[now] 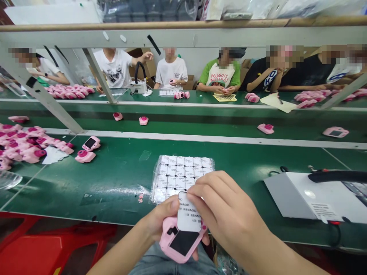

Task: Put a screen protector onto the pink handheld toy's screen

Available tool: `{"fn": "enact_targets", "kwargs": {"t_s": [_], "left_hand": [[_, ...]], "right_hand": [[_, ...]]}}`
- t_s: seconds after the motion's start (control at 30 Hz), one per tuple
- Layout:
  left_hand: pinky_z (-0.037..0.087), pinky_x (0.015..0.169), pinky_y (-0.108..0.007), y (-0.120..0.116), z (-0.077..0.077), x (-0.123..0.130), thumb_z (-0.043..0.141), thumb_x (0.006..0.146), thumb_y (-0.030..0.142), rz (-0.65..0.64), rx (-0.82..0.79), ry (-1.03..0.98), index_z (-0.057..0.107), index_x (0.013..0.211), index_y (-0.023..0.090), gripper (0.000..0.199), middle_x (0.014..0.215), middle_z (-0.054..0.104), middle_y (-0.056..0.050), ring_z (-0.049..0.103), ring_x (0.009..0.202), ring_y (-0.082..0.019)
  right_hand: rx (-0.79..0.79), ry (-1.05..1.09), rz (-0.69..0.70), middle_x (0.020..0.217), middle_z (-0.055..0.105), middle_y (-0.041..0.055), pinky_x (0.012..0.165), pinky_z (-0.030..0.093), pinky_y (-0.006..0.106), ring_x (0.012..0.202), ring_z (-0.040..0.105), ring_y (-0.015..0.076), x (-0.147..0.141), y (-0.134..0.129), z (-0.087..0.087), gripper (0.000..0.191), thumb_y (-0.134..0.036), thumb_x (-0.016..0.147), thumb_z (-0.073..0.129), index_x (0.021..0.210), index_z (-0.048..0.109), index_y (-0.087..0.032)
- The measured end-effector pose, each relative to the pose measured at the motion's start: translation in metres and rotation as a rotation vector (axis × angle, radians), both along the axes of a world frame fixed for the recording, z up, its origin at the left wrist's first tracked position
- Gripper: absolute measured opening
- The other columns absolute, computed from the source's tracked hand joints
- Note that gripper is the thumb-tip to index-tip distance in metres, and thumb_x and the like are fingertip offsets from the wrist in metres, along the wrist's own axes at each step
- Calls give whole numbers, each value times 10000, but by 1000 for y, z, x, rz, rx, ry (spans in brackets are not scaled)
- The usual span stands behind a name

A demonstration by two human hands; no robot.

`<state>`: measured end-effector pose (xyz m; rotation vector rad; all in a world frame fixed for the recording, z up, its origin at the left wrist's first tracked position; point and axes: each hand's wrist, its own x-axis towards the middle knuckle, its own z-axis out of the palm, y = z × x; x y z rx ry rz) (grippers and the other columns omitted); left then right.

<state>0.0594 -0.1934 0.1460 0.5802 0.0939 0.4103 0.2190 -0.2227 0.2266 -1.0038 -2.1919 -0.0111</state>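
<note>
A pink toy camera (183,244) with a dark screen lies in my left hand (162,217), the screen facing up and the thumb along its upper side. My right hand (229,206) pinches the top edge of a white printed sticker sheet (187,214) with rounded corners. That piece stands over the camera's upper part, just above the screen; whether it touches the camera I cannot tell. Behind my hands, a clear-wrapped sheet of white square stickers (174,172) lies on the green bench, partly covered by my right hand.
Many pink cameras are heaped at the left (25,145), with two loose ones beside them. A white box device with a black hose (301,194) stands at right. Cameras sit on the green belt (195,124) beyond a white rail. Several co-workers sit opposite. A red stool (37,252) is lower left.
</note>
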Motion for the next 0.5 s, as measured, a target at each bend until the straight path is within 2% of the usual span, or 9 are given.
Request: {"fn": "enact_targets", "kwargs": {"t_s": [0.1, 0.17, 0.23, 0.3, 0.43, 0.5], "left_hand": [[450, 481, -200, 1, -2, 0, 757, 679, 587, 44, 57, -19, 634, 1150, 95, 692, 872, 713, -113, 652, 616, -180], [444, 488, -170, 0, -4, -2, 786, 682, 530, 52, 77, -20, 642, 1130, 117, 627, 815, 691, -73, 641, 612, -149], [469, 513, -174, -1, -5, -5, 790, 702, 491, 54, 89, -6, 654, 1108, 141, 553, 768, 662, -39, 634, 609, -135], [505, 553, -205, -1, -5, -8, 765, 719, 522, 92, 109, 27, 669, 1082, 136, 538, 766, 640, -39, 629, 625, -142], [519, 731, -225, 1, -9, -11, 753, 708, 557, 349, 233, 118, 700, 981, 97, 537, 992, 621, -103, 614, 804, -161], [535, 709, -241, 2, -17, -10, 757, 708, 543, 399, 226, 125, 677, 1040, 122, 543, 1029, 617, -108, 628, 802, -172]], "right_hand": [[199, -13, 30, 855, 630, 124, 737, 478, 385, 846, 531, 228, 2, -5, -9, 114, -19, 875, 532, 950, 614, -44], [222, 4, 51, 894, 634, 124, 768, 494, 385, 870, 533, 222, 4, -7, -13, 152, -21, 875, 534, 1004, 610, -50], [165, 43, 84, 893, 637, 102, 777, 510, 352, 862, 539, 195, 7, -10, -14, 146, -32, 889, 519, 998, 603, -82], [85, 78, 127, 847, 639, 71, 778, 523, 302, 833, 562, 163, 10, -14, -14, 111, -59, 914, 504, 958, 591, -112], [-124, 237, 171, 840, 650, 51, 753, 554, 264, 809, 611, 144, 12, -29, -23, 79, -178, 977, 469, 952, 543, -173], [-220, 385, 167, 783, 627, 39, 667, 562, 284, 732, 604, 152, 12, -41, -31, 111, -215, 991, 427, 954, 531, -209]]}}
